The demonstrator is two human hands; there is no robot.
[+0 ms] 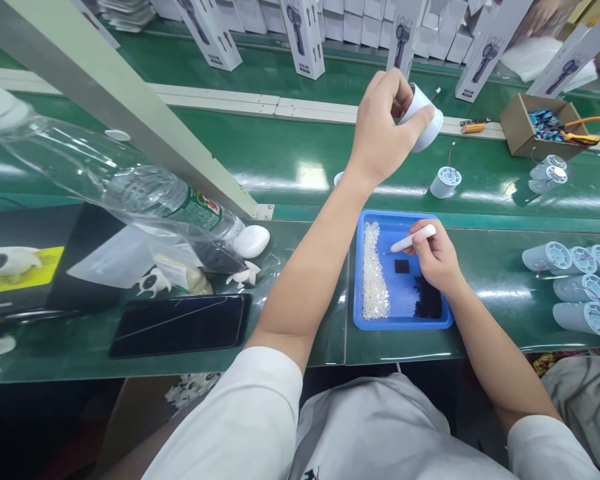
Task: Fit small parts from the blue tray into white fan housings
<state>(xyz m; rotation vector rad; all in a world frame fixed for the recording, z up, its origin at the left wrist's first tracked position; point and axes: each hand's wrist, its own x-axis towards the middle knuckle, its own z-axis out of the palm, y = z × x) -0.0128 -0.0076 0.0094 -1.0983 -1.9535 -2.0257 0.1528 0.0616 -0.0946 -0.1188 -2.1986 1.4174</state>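
Over the green bench my left hand (pixel 385 130) is closed round a pale blue cylindrical housing (pixel 424 133), tilted, with a small wire connector at its far side. My right hand (pixel 436 257) grips a white pen-shaped tool (pixel 415 239), its thin tip pointing left over a blue tray (pixel 404 326). Inside the tray, small clear pieces (pixel 374 287) form a long heap on the left. A black square (pixel 401 266) lies in the middle, and small black pieces (pixel 427 299) are heaped below my right hand.
Similar housings (pixel 583 319) lie at the right; another housing (pixel 445 182) stands beyond the tray. A cardboard box (pixel 517 130) holds blue parts and orange-handled tools. To the left are a phone (pixel 180 325), a plastic bottle (pixel 145 190) and a slanting metal post (pixel 145 100). Printed boxes (pixel 305 40) line the back.
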